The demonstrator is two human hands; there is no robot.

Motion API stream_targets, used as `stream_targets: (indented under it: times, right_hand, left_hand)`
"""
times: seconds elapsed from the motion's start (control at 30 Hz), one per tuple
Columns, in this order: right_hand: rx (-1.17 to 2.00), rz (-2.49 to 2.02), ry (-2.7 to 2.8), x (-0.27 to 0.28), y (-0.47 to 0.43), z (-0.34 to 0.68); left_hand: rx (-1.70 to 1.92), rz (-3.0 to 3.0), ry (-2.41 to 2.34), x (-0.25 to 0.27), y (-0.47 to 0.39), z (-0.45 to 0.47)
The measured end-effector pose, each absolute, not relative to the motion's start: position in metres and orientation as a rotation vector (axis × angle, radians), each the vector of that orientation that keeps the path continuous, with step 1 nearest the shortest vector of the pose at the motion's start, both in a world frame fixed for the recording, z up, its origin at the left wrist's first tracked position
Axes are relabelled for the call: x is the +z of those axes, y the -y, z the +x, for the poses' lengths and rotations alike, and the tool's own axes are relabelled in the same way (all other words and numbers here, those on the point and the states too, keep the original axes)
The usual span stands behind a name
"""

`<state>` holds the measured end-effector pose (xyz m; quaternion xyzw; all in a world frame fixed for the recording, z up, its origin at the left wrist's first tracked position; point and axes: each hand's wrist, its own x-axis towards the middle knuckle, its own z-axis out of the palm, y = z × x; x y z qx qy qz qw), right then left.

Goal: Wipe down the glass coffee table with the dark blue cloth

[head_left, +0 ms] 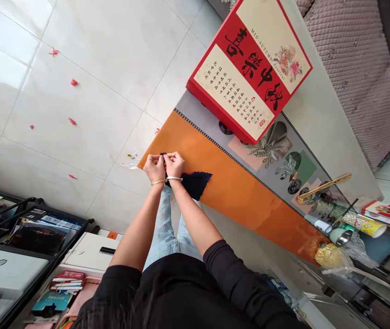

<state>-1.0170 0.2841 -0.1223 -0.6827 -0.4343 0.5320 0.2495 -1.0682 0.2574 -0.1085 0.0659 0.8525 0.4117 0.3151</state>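
Near the orange table corner, my left hand (155,167) and my right hand (174,164) are side by side, thumbs and fingertips almost meeting. Both are closed in a pinch on a small gathered bit of dark navy cloth (197,184). The wider part of that cloth lies on the table edge beside my right wrist, with a jagged, frayed border. My own wrists and fingers hide the stretch between. A gold-coloured bracelet circles the left wrist and a pale bangle the right.
A red Mid-Autumn gift box (243,68) stands on the orange and grey table cover (222,157). A wooden tool (325,188), a yellow can (369,225) and cups crowd the far right end. Red thread scraps (72,121) dot the floor. A printer (2,278) stands lower left.
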Motion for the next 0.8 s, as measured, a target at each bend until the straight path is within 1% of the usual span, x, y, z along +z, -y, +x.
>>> stream_targets:
  times: [0.2,0.4,0.6,0.8]
  right_hand:
    - [1.487,-1.894,1.151,-0.114,-0.274,-1.011]
    - [1.447,-1.858,1.204,-0.118,-0.281,-1.021]
    - [1.488,-1.881,1.104,-0.115,-0.268,-1.016]
    - [1.444,-1.86,1.214,-0.12,-0.279,-1.027]
  left_hand:
    - [1.061,0.1,-2.166,-0.105,-0.245,-1.062]
    - [1.106,0.148,-2.239,-0.109,-0.253,-1.071]
    - [1.059,0.096,-2.165,-0.108,-0.239,-1.066]
    - [1.1,0.142,-2.226,-0.108,-0.251,-1.077]
